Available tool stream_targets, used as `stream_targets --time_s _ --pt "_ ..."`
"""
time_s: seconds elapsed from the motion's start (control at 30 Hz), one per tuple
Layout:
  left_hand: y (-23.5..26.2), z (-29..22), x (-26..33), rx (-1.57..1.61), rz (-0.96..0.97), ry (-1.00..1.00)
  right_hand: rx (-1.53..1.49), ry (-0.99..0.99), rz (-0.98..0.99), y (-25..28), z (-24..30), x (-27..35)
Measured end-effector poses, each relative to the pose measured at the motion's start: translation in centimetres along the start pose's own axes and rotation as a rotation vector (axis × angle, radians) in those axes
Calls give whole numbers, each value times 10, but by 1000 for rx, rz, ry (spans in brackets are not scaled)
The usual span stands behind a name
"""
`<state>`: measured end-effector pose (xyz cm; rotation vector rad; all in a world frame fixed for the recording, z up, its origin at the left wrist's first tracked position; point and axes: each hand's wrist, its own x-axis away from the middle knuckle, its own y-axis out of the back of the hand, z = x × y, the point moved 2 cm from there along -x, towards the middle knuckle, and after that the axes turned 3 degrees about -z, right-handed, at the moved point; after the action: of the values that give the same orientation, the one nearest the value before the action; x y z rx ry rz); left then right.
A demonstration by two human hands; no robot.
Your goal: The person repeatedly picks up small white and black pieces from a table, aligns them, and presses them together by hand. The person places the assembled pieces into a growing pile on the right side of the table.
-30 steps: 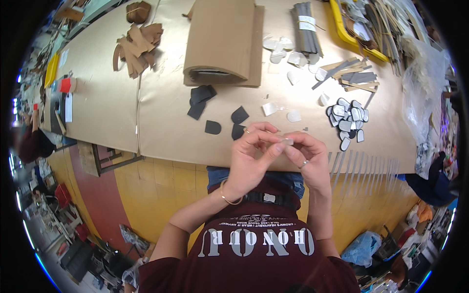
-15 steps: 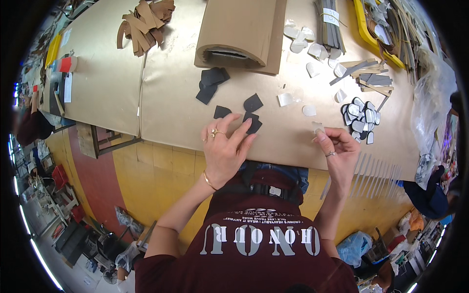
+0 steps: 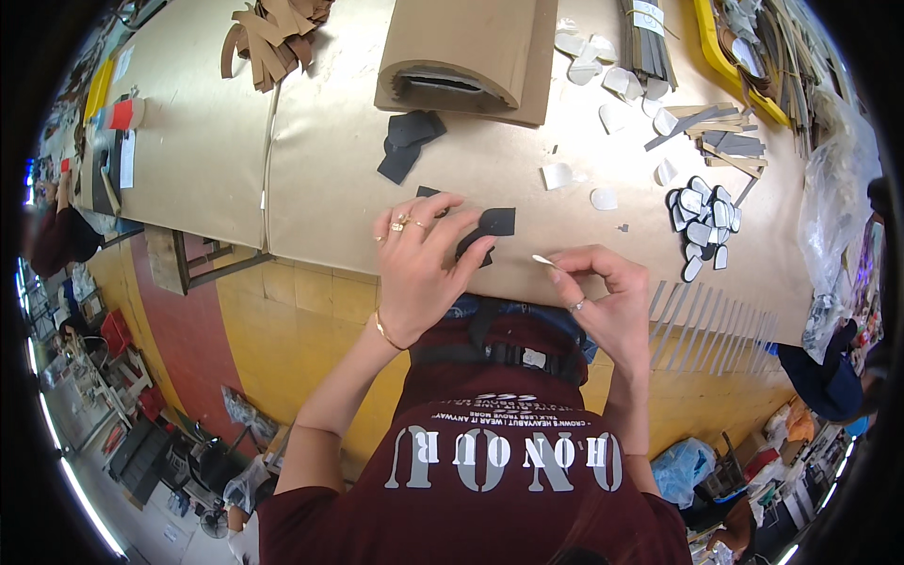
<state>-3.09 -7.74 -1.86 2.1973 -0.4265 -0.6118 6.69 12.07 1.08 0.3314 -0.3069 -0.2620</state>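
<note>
My left hand [image 3: 421, 256] is over the near edge of the table, its thumb and forefinger closed on a small black piece [image 3: 501, 221] with one rounded end. Another black piece [image 3: 469, 247] lies partly hidden under these fingers, and a third [image 3: 427, 192] shows behind the knuckles. To the right, my right hand [image 3: 603, 287] pinches a thin white piece [image 3: 541, 260], seen nearly edge-on, between thumb and forefinger. Several more black pieces [image 3: 407, 139] lie overlapping farther back. Loose white rounded pieces [image 3: 557, 176] are on the table beyond my right hand.
At the right sits a pile of black-edged white pieces [image 3: 702, 221], with cut strips [image 3: 725, 141] behind it. A curved brown board block [image 3: 461, 56] stands at the back middle. Brown strips [image 3: 273, 42] lie back left; a yellow tray [image 3: 720, 56] stands back right.
My right hand has moved left toward my left hand with the white piece. A small pale scrap now lies on the table. My left hand has taken hold of a black piece.
</note>
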Motion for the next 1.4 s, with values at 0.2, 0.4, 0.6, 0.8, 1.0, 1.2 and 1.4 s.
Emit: stream_targets --time_s 0.2,0.4,0.6,0.8,1.0,1.2,1.4 --pt "-7 -7 12 -37 13 9 482 507 174 -27 11 -10" --pt "10 18 21 -158 -56 -2 729 526 195 -35 2 -4" --pt "10 12 17 -89 -48 -71 603 414 199 -10 -4 7" --pt "-31 -36 21 47 164 -243 457 325 81 18 -9 21" --pt "-31 -41 18 33 65 -254 388 212 3 20 -3 20" --pt "-12 -50 10 914 349 315 278 167 38 22 10 23" --pt "-18 -54 1 897 449 304 32 -38 -53 16 7 33"
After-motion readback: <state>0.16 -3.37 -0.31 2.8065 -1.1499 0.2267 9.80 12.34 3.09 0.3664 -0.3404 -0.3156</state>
